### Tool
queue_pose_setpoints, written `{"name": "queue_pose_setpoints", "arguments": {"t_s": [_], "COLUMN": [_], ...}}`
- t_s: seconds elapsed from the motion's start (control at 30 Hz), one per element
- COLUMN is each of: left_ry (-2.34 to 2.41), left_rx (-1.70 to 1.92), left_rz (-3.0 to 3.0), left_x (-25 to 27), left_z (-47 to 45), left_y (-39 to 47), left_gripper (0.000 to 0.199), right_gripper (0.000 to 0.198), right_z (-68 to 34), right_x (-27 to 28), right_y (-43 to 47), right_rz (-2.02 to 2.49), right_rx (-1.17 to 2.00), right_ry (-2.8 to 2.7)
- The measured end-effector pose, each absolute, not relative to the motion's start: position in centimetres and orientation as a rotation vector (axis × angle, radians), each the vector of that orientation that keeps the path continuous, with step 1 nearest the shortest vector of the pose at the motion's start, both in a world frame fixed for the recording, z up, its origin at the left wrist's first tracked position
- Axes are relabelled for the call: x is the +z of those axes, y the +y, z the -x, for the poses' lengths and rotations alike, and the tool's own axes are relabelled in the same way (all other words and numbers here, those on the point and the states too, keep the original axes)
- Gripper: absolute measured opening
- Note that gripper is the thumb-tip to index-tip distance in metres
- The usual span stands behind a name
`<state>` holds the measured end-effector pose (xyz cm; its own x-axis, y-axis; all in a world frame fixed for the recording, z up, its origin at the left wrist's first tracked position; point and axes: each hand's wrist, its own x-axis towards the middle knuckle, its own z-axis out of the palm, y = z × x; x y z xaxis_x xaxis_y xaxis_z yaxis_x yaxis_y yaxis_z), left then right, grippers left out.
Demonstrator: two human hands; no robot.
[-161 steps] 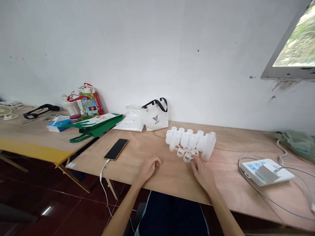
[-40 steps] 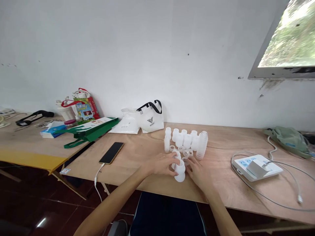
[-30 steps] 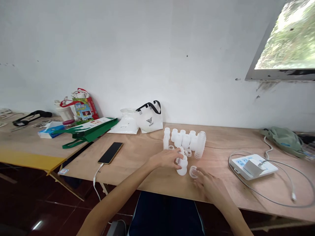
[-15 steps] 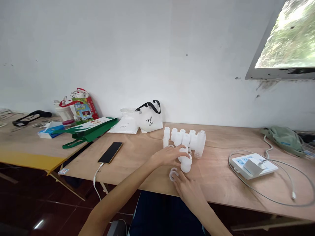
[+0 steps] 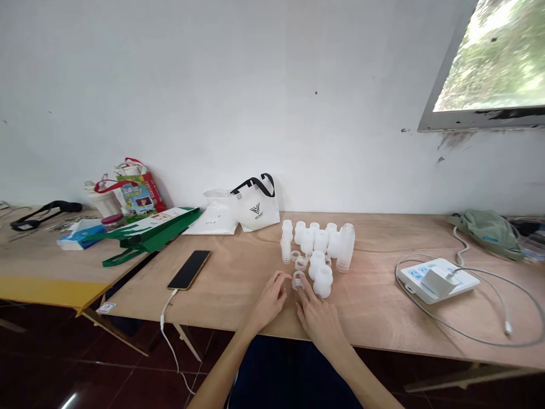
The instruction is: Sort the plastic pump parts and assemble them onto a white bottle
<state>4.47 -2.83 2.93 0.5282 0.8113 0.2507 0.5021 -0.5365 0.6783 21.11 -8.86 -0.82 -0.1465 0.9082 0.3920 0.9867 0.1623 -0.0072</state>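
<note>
Several translucent plastic rings lie on the wooden table among white plastic bottles. The nearest pair of stacked-looking rings (image 5: 297, 280) sits between my hands. My left hand (image 5: 270, 300) rests at their left, fingers bent and thumb apart, its index fingertip close to or touching the rim. From the right, my right hand (image 5: 320, 321) reaches in with its index finger against the rings; its thumb stays apart from them, lower down. Another ring (image 5: 301, 263) lies just behind. Right of the rings stand short rounded bottles (image 5: 322, 282), with a group of similar bottles (image 5: 321, 242) farther back.
A tall clear bottle (image 5: 346, 248) ends the back row. To the left are a phone (image 5: 190, 269) on a cable and a white bag (image 5: 259, 207). On the right lie a white power strip (image 5: 443, 279) with a looping cord and a green cloth bag (image 5: 489, 233).
My left hand has drawn back from the bottles to the left side of the rings. The nearest rings sit slightly farther from the table edge, with my right hand still at them.
</note>
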Motion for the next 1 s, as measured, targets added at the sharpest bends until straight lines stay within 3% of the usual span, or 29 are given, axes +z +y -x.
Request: {"name": "queue_pose_setpoints", "arguments": {"t_s": [0.27,0.5,0.6,0.7,0.87,1.0], "left_ry": [1.056,1.052,1.070,1.033,0.959,1.069], "left_rx": [0.808,0.717,0.585,0.475,0.413,0.516], "left_rz": [-2.157,-2.198,-2.278,-2.378,-2.505,-2.485], "left_x": [0.8,1.3,2.0,2.6,2.1,1.3], "left_z": [-4.5,-4.2,-4.0,-3.9,-4.5,-4.8], "left_y": [-3.4,-3.9,-4.4,-4.7,-4.9,-4.6], "left_gripper": [0.038,0.018,0.040,0.053,0.030,0.029], "right_gripper": [0.036,0.034,0.032,0.034,0.043,0.051], "right_z": [-21.5,-23.0,-24.9,-27.5,-31.5,-32.6], "right_x": [0.9,4.0,4.7,4.0,0.6,-1.7], "right_y": [-11.3,-10.6,-9.3,-7.5,-5.0,-4.0], "right_rz": [1.778,1.435,1.371,1.441,1.602,1.553], "right_rx": [-0.317,-0.140,-0.087,0.000,0.207,0.268], "right_ry": [-2.131,-1.875,-1.539,-1.316,-1.411,-1.641]}}
